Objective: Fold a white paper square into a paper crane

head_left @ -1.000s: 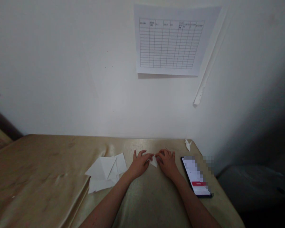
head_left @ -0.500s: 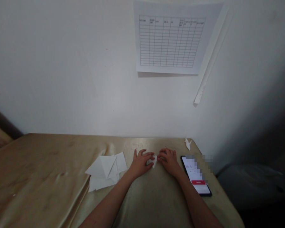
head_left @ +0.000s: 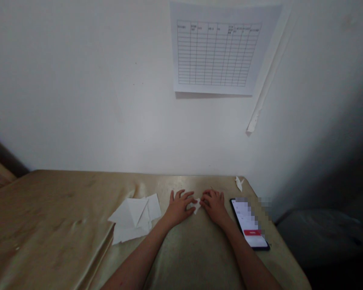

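Observation:
A small folded piece of white paper lies on the tabletop between my hands. My left hand has its thumb and index finger on the paper's left side, the other fingers spread above the table. On the right side, my right hand pinches the paper's edge with its fingertips. The fingers partly cover the paper, so its full shape is hidden. To the left of my left forearm is a loose pile of white paper sheets, some torn or folded.
A phone with a lit screen lies right of my right hand. A small folded paper bird sits at the table's back right corner. The gold-brown table cover has wrinkles at left. A printed table sheet hangs on the wall.
Almost nothing differs. The fingers of my left hand have shifted slightly around the small paper; my right hand stays at its edge.

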### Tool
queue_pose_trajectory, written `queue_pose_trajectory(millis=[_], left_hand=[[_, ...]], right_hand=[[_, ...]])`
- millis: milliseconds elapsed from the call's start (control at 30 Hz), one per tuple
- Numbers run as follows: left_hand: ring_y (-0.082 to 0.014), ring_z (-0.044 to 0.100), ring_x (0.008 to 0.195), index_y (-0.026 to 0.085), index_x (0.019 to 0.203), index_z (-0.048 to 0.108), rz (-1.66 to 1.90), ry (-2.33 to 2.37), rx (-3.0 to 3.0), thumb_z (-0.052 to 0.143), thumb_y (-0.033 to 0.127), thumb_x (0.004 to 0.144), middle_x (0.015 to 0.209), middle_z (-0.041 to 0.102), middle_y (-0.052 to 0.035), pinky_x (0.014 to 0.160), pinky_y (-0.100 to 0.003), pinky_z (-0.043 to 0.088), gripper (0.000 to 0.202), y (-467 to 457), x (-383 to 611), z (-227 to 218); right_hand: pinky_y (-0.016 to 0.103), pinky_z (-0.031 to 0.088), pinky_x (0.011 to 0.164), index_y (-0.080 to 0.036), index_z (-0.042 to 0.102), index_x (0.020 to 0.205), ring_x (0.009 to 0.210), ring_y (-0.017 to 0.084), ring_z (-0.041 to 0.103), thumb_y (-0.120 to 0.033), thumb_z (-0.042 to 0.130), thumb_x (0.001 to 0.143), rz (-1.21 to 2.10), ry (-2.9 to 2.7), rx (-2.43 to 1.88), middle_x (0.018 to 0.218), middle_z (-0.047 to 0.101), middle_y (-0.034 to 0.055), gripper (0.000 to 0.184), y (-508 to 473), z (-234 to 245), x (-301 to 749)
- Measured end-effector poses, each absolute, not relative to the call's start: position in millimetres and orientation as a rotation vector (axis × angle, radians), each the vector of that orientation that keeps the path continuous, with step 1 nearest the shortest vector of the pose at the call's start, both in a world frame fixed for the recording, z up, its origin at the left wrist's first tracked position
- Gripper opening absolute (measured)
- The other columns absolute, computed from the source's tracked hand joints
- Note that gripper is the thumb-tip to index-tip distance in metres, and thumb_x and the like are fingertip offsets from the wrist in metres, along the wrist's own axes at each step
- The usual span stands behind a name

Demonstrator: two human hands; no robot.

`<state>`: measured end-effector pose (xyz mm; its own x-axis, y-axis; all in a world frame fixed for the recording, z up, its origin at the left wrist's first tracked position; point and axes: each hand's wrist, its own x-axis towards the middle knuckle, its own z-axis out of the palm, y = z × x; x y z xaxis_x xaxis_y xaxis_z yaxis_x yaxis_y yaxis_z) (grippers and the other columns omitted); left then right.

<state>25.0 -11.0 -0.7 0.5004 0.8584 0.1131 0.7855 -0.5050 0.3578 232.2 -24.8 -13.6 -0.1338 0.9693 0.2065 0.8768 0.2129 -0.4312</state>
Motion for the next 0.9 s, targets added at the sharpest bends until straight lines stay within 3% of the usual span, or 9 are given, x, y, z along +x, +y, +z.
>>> queue_pose_trajectory(millis=[367, 600, 900], left_hand=[[-0.0338, 0.032, 0.143, 0.037, 0.111, 0.066, 0.437, 1.481, 2.408, 0.069, 0.044, 0.081, 0.15, 0.049, 0.0046, 0.117, -0.069, 0.007, 0.03, -11.7, 27.4, 0.9], [-0.0333, 0.031, 0.143, 0.038, 0.111, 0.066, 0.435, 1.496, 2.361, 0.066, 0.055, 0.082, 0.151, 0.048, 0.0036, 0.116, -0.07, 0.007, 0.035, -12.5, 27.6, 0.3], [-0.0344, 0.03, 0.144, 0.037, 0.112, 0.065, 0.416, 1.509, 2.353, 0.073, 0.054, 0.075, 0.151, 0.046, 0.0023, 0.115, -0.071, 0.006, 0.041, -12.5, 29.2, 0.8]], right_hand=[[0.063, 0.01, 0.114, -0.024, 0.069, 0.093, 0.125, 0.026, 0.046, -0.036, 0.053, 0.095, 0.27, -2.011, -1.752, 0.125, 0.059, 0.0065, 0.019, -24.7, -15.7, 225.3], [0.06, 0.012, 0.113, -0.025, 0.07, 0.091, 0.123, 0.026, 0.047, -0.036, 0.055, 0.094, 0.251, -1.984, -1.746, 0.123, 0.06, 0.0066, 0.019, -23.6, -18.4, 223.0], [0.06, 0.012, 0.112, -0.026, 0.073, 0.088, 0.121, 0.026, 0.048, -0.04, 0.06, 0.091, 0.259, -1.956, -1.782, 0.122, 0.061, 0.0053, 0.019, -21.7, -18.4, 222.1]])
